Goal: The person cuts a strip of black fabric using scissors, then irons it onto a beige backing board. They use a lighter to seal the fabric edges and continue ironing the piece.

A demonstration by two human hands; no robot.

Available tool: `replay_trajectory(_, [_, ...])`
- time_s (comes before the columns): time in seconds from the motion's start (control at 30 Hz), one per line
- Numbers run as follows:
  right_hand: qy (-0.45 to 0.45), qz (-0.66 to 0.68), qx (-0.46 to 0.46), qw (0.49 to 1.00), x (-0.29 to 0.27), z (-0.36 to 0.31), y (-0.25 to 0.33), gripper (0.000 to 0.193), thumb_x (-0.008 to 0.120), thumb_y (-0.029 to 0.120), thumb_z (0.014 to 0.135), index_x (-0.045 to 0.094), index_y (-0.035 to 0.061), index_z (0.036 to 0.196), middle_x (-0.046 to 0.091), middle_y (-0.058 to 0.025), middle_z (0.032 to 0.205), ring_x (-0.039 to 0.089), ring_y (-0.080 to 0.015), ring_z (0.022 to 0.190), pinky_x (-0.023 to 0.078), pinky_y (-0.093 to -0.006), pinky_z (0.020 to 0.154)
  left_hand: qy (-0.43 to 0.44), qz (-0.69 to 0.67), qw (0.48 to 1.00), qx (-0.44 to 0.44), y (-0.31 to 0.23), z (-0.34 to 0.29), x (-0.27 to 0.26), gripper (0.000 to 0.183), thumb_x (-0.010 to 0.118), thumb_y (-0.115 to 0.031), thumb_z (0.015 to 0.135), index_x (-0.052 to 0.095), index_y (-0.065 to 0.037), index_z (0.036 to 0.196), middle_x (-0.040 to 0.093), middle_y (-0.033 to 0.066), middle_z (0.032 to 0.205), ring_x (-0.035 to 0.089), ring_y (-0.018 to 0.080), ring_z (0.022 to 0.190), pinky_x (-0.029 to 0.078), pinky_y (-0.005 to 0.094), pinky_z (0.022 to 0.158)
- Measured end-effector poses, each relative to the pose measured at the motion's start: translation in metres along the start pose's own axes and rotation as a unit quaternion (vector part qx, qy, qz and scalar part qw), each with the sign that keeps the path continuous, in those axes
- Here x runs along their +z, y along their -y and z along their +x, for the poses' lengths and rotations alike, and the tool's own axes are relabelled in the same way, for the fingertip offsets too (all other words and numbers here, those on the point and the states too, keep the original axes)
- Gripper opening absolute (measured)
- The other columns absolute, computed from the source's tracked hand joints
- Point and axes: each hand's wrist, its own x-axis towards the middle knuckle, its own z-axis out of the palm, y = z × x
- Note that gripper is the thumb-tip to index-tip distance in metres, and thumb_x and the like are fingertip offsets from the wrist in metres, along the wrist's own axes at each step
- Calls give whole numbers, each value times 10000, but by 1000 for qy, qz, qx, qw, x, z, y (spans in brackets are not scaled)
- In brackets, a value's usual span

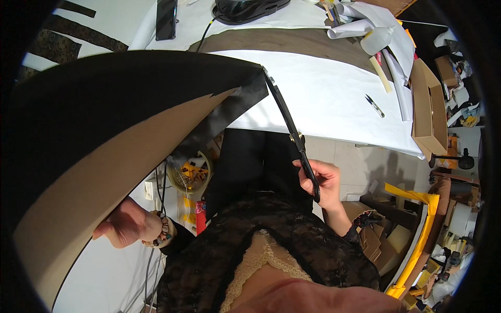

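A large curved panel (104, 151), black on its upper face and tan on the other, rises across the left side. My left hand (130, 224) is closed on its lower edge, with the fingers partly hidden. My right hand (324, 182) grips the near end of a long narrow black piece (284, 112) with small metal fittings along it. Its far end meets the panel's corner above the table; I cannot tell whether the two are joined. Along the panel's right end hangs a loose black flap (229, 112).
A white-covered table (323, 99) spans the front, bearing thread snips (374, 106), a phone (166, 21), a glossy black device (248, 10) and rolled paper (355, 26). An open cardboard box (430, 107) stands at its right edge. Below are a round bin (209, 175) of scraps and a yellow-edged panel (420, 235).
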Motion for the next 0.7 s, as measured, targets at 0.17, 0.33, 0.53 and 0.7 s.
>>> replay_trajectory(0.17, [-4, -2, -2, 1000, 0, 0, 0, 454, 747, 254, 805, 616, -74, 1090, 516, 6, 623, 409, -30, 497, 281, -181, 453, -11, 1, 1000, -3, 1, 1, 2, 223, 653, -155, 840, 682, -200, 1057, 556, 35, 1270, 434, 227, 1235, 243, 531, 1086])
replay_trajectory(0.33, [-12, 2, 42, 999, -1, -2, 4, 376, 763, 65, 757, 640, -44, 1095, 550, 20, 642, 496, -41, 590, 368, -182, 535, -27, -15, 999, -8, 1, 1, 1, 187, 659, -141, 833, 697, -193, 1008, 556, 42, 1270, 438, 230, 1231, 248, 536, 1087])
replay_trajectory(0.53, [-17, -12, 44, 999, 1, -2, 5, 370, 760, 49, 755, 643, -39, 1094, 554, 26, 640, 487, -35, 571, 367, -176, 528, -53, -19, 998, -6, 2, 1, 5, 214, 662, -127, 827, 689, -179, 1033, 550, 54, 1275, 436, 237, 1232, 256, 536, 1084])
replay_trajectory(0.7, [-32, -18, 45, 998, 2, -4, 1, 355, 751, 45, 762, 644, -40, 1089, 548, 34, 649, 469, -30, 574, 357, -171, 531, -51, 10, 999, -6, 3, 0, 5, 274, 662, -118, 825, 669, -175, 1092, 543, 60, 1281, 422, 247, 1244, 239, 543, 1086])
